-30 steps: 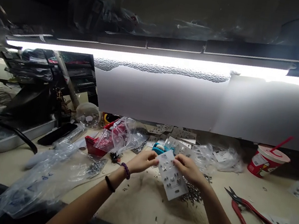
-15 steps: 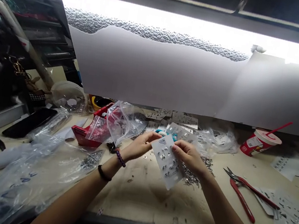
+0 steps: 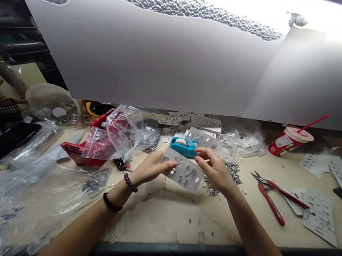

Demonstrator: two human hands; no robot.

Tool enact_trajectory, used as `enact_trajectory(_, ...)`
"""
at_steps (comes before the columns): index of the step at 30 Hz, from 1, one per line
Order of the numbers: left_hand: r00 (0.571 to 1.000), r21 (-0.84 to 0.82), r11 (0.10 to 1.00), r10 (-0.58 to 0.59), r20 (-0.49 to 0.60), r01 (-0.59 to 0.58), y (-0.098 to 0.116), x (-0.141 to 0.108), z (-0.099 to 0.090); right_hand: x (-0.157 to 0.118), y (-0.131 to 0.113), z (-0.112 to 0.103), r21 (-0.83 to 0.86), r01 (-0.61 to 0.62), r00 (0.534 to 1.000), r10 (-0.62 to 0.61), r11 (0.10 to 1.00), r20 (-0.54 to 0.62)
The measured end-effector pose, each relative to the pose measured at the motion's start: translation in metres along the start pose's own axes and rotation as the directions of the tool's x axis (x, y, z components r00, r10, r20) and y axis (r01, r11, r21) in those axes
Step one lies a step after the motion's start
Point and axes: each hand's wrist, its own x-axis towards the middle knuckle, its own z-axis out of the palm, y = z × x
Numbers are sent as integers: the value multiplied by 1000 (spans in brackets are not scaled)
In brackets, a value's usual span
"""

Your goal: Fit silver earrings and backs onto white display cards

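My left hand (image 3: 153,167) grips a pale card (image 3: 190,178) at its left end, thumb on top. Small shiny metal pieces, which look like earring studs, are set in rows on this card. Just behind it stands a blue tape dispenser (image 3: 183,149) with a white roll. My right hand (image 3: 216,172) is at the right end of the dispenser, its thumb and index finger apart and close to it. I cannot tell whether the fingertips touch it. Under and beside the right hand lies a heap of small metal parts (image 3: 233,172).
Red-handled pliers (image 3: 272,196) and more cards (image 3: 322,217) lie to the right, with a red cup (image 3: 290,141) behind. On the left are a red tray (image 3: 81,152), clear plastic bags (image 3: 34,193) and a dark phone (image 3: 3,142). A white board (image 3: 155,60) backs the bench.
My right hand has let go of the card and moved to the tape dispenser. The card has turned flatter in my left hand, whose thumb now lies on top. The view has tilted down.
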Motion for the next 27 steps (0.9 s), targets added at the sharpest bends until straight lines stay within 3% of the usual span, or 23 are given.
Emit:
enact_trajectory(4,993,0,1000,12,-116,-12,-13,2,-1,-10,18,-1,92,-122,987,111,988,117)
enact_trajectory(6,989,3,1000,5,-148,-5,-15,3,-1,-12,20,0,87,-120,987,110,989,117)
enact_trajectory(10,969,50,999,15,-246,-3,-9,3,2,-6,15,-7,18,98,995,-98,995,-22)
enact_trajectory(13,935,81,996,61,-350,-34,-8,3,4,14,13,-26,-231,280,927,-325,932,-189)
enact_trajectory(15,907,81,995,79,-414,-49,-12,4,4,36,18,-41,-528,255,886,-414,810,-208)
enact_trajectory(17,875,76,995,93,-475,-65,-17,5,3,60,27,-55,-716,179,897,-410,675,-163)
enact_trajectory(19,844,78,994,111,-525,-82,-17,5,1,80,37,-63,-760,167,916,-384,628,-116)
enact_trajectory(22,769,106,985,175,-615,-139,-2,-1,-4,86,42,-66,-760,242,917,-398,603,-23)
enact_trajectory(24,686,112,970,233,-690,-217,18,-12,-11,73,39,-70,-749,297,892,-452,592,-3)
enact_trajectory(27,499,140,951,266,-825,-275,39,-46,-26,43,40,-89,-758,240,865,-488,607,-116)
